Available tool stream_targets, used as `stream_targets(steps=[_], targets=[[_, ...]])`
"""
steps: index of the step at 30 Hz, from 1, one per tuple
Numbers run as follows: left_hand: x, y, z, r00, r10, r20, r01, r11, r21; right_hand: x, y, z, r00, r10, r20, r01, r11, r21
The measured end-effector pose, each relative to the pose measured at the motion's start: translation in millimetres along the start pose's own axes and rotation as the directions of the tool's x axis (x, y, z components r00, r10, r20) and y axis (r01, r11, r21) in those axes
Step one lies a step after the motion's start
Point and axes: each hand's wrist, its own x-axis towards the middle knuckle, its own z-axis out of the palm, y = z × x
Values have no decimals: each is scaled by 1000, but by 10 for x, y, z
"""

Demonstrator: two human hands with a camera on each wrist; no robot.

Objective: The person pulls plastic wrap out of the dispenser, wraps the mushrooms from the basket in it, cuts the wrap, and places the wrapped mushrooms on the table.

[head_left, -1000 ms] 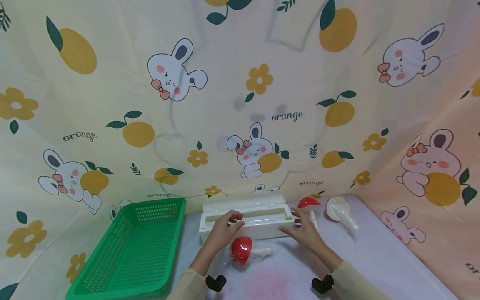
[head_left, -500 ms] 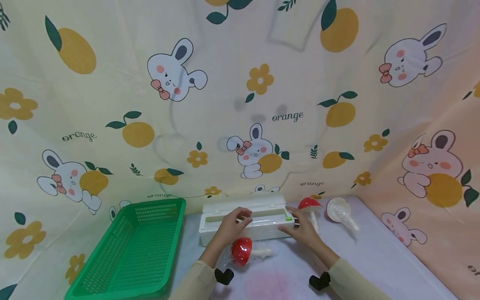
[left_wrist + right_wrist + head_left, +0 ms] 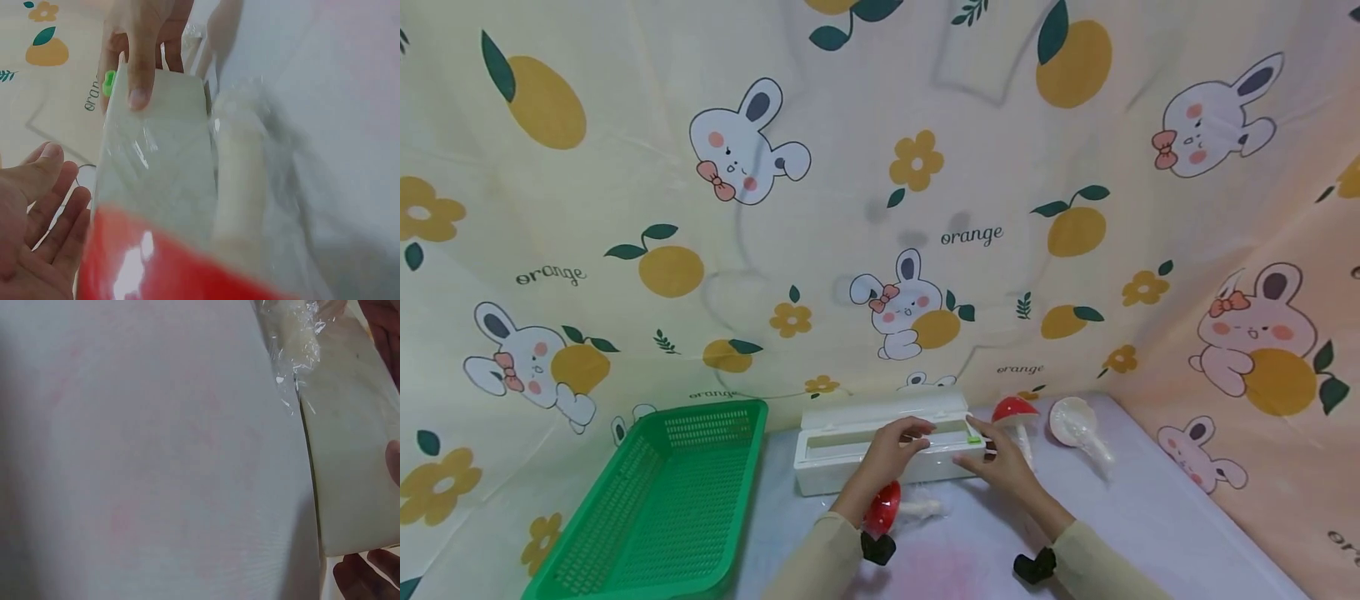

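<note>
A long white cling film dispenser (image 3: 827, 477) stands in front of the back cloth with its lid tilted up. Near its right end shows a small green slide cutter (image 3: 974, 441). My right hand (image 3: 1006, 460) grips that end, thumb on the front face and fingers round the side. Over the middle of the dispenser is my left hand (image 3: 891, 454), fingers loosely bent and apart from the thumb; the left wrist view shows nothing between them. Just in front lies a plastic-wrapped toy mushroom (image 3: 886, 506) with a red cap, partly hidden by my left wrist.
On the left stands a green mesh basket (image 3: 662, 500). Behind my right hand is another red-capped mushroom (image 3: 1015, 410), and to its right a wrapped pale mushroom (image 3: 1075, 422) lies on the white table (image 3: 1150, 517). A printed cloth (image 3: 850, 208) hangs behind.
My left hand has moved to the right along the dispenser, from its left-middle part toward the green cutter. The right hand has stayed at the right end.
</note>
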Motion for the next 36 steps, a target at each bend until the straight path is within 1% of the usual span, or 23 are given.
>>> stream_targets(steps=[8, 12, 16, 18, 21, 24, 27, 29, 32, 36], targets=[[191, 65, 193, 1000, 25, 17, -25, 1000, -9, 6, -13, -16, 1000, -4, -21, 4, 1000, -8], [257, 68, 277, 1000, 5, 16, -5, 1000, -10, 10, 2, -19, 1000, -9, -24, 9, 1000, -8], [286, 54, 350, 1000, -8, 3, 8, 1000, -21, 12, 18, -12, 1000, -12, -29, 12, 1000, -7], [295, 54, 388, 1000, -12, -2, 12, 1000, -7, 13, 26, -14, 999, -20, -30, 20, 1000, -17], [311, 67, 440, 998, -54, -18, 55, 997, 55, 23, 31, -23, 999, -33, -34, 33, 999, -6], [313, 95, 477, 992, -120, -35, 123, 984, 130, 30, 31, -28, 998, -55, -31, 56, 998, 16], [320, 133, 509, 987, -154, -50, 161, 969, 186, 33, 37, -36, 998, -58, -35, 59, 998, 27], [322, 154, 527, 983, -174, -61, 183, 962, 203, 28, 42, -38, 998, -58, -30, 58, 998, 13], [323, 178, 547, 977, -198, -73, 210, 956, 207, 19, 38, -35, 999, -34, -28, 34, 999, 9], [337, 159, 562, 973, -206, -102, 223, 952, 211, 25, 28, -21, 999, -33, -28, 33, 999, 12]])
